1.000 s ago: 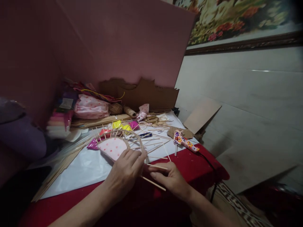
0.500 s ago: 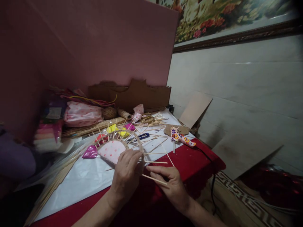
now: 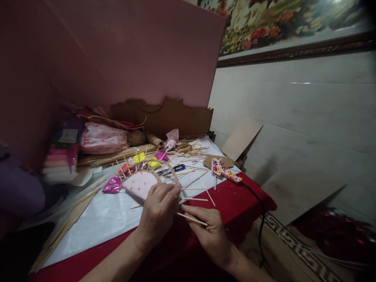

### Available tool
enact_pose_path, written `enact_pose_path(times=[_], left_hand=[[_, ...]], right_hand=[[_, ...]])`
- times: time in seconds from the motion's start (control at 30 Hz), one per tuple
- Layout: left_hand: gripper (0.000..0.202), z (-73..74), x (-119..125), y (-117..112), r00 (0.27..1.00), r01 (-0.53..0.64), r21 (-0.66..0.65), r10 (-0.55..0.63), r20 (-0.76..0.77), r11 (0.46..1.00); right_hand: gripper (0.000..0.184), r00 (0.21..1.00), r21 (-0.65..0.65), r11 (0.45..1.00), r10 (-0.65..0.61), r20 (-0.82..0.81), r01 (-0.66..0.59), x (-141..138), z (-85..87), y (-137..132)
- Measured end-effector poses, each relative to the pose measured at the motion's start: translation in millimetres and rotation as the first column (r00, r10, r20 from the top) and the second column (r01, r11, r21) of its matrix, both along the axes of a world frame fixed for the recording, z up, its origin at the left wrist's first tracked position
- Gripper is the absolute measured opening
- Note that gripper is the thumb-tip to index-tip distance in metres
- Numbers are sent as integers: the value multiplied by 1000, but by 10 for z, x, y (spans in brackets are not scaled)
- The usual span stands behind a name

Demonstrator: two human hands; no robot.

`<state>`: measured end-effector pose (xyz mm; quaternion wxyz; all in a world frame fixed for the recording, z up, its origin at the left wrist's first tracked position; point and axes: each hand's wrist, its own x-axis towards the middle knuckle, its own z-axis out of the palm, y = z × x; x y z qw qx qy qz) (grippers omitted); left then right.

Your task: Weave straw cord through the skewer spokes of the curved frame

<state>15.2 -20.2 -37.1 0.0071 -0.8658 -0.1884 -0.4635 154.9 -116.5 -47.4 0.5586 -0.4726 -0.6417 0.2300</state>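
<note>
A half-round panel [image 3: 141,184] in white fabric with pink dots lies in front of me. Thin wooden sticks [image 3: 195,199] fan out from it, crossed by a twine-wrapped arch [image 3: 172,169]. My left hand [image 3: 158,209] is closed around the right side of this fan-shaped frame, hiding the part beneath its fingers. Beside it, my right hand [image 3: 205,227] has its fingers pinched together close to the arch's lower end; what lies between the fingertips is too small to make out. One stick [image 3: 192,218] crosses in front of the right fingers.
A flowered glue gun [image 3: 225,171] rests on cardboard at the right, its cord hanging off the red cloth [image 3: 252,196]. Behind the frame lie a blue cutter [image 3: 176,169], a twine ball [image 3: 136,138] and coloured packets. Stick bundles [image 3: 69,223] lie along the left edge.
The right hand has shifted very slightly up and left, and the stick across it sits a little higher. The left hand keeps its grip. The camera view has shifted slightly.
</note>
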Motion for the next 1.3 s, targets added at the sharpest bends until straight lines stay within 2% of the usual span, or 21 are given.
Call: enact_pose_path(times=[0.13, 0.33, 0.57, 0.77, 0.97, 1.1, 1.2, 1.3], left_hand=[[31, -16, -9, 2, 999, 34, -22, -34, -9, 999], [44, 55, -47, -26, 984, 130, -157, -147, -101, 979], [37, 89, -41, -27, 983, 151, -137, -163, -80, 979], [41, 55, -44, -15, 983, 148, -164, -163, -85, 975], [38, 40, -39, 1, 982, 153, -138, -166, -90, 979], [40, 41, -33, 11, 984, 154, -130, -164, -70, 979], [37, 38, -33, 13, 983, 150, -122, -161, -84, 981], [33, 38, -38, 16, 984, 137, -117, -149, -99, 984]], right_hand=[[27, 998, 33, 999, -25, -50, 27, -24, 10, -4], [28, 999, -6, 1000, -9, -31, 9, 46, 21, 18], [25, 993, -64, 992, 112, 47, -109, 201, 71, 34], [25, 986, -80, 992, 110, 124, -101, 229, 104, 21], [27, 965, -78, 987, 157, 212, -144, 212, 168, 29], [27, 980, -55, 986, 163, 114, -158, 244, 152, 55], [23, 985, -121, 979, 171, 26, -167, 318, 156, 82], [22, 974, -217, 952, 226, 23, -216, 431, 234, 79]])
